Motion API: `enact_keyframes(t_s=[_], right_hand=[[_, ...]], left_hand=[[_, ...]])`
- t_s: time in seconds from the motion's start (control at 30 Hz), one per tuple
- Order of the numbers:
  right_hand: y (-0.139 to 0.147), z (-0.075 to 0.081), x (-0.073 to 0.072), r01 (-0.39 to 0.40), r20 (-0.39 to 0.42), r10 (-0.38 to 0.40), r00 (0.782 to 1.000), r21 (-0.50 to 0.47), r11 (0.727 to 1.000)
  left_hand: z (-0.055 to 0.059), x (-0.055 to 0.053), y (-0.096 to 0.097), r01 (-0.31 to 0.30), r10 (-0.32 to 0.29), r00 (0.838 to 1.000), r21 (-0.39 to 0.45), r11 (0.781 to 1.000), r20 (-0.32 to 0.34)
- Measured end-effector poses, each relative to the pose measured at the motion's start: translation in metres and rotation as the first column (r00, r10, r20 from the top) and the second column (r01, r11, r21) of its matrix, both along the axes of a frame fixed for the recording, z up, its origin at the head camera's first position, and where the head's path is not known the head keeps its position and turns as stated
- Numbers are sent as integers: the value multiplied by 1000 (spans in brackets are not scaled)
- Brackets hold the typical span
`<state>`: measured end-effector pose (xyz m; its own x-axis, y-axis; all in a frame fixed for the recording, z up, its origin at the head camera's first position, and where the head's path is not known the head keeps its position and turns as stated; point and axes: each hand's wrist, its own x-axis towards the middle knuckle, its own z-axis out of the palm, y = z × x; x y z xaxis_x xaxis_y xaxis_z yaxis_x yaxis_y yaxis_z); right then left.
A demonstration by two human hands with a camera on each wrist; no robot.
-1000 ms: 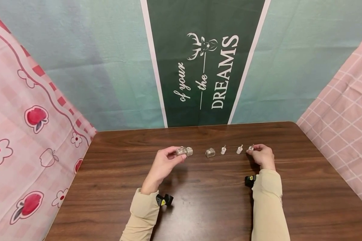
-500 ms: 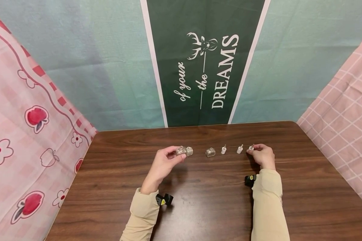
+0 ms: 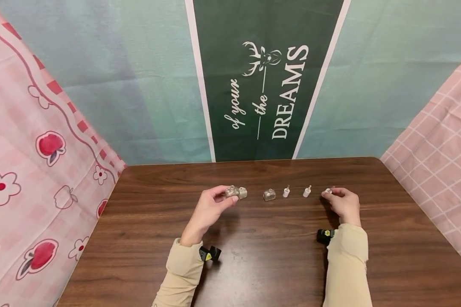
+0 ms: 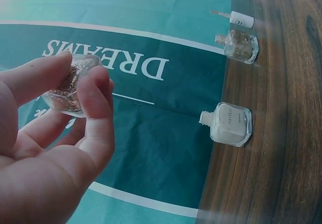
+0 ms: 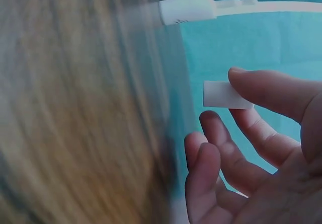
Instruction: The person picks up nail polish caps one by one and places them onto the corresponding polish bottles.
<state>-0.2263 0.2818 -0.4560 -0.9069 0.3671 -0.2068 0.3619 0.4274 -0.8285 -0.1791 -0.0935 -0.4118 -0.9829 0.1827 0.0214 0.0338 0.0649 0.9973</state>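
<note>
In the head view my left hand [image 3: 211, 207] pinches a small glass nail polish bottle [image 4: 68, 90] with coppery glitter inside, held up between thumb and finger. A second nail polish bottle [image 4: 231, 124], with a white label, stands uncapped on the table beside it. A third, glittery bottle [image 3: 269, 195] is further right. My right hand [image 3: 345, 204] pinches a white nail polish cap [image 5: 221, 94] between thumb and index finger; my fingers hide most of its brush. Left of that hand, two more white caps [image 3: 286, 192] stand with their brushes pointing up.
The brown wooden table [image 3: 261, 256] has its far edge close behind the row of bottles and caps. A green cloth [image 3: 253, 145] with lettering hangs behind it. Pink cloths [image 3: 42, 192] hang at both sides.
My right hand has moved a little to the right with the white cap, further from the two standing caps. My left hand keeps its hold on the bottle. The head view has shifted slightly.
</note>
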Motion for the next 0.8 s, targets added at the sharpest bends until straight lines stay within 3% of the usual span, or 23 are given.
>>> enact_keyframes(t_s=[0.17, 0.4, 0.5, 0.67, 0.8], right_hand=[[5, 8, 7, 32, -46, -34, 998, -54, 998], [2, 29, 10, 72, -155, -75, 985, -25, 997], [-3, 37, 11, 84, -194, -93, 977, -56, 995], [-14, 50, 14, 66, -280, -115, 953, -180, 981], [-24, 58, 16, -10, -342, -97, 935, -298, 955]], left_hand=[[-2, 0, 2, 15, -15, 1000, -2, 1000, 2], [-2, 0, 3, 1, -1, 1000, -26, 1000, -3], [-3, 0, 3, -8, 8, 1000, -40, 999, 5], [-3, 0, 4, -5, 5, 1000, -29, 1000, 4], [-2, 0, 5, -4, 5, 1000, -27, 1000, 9]])
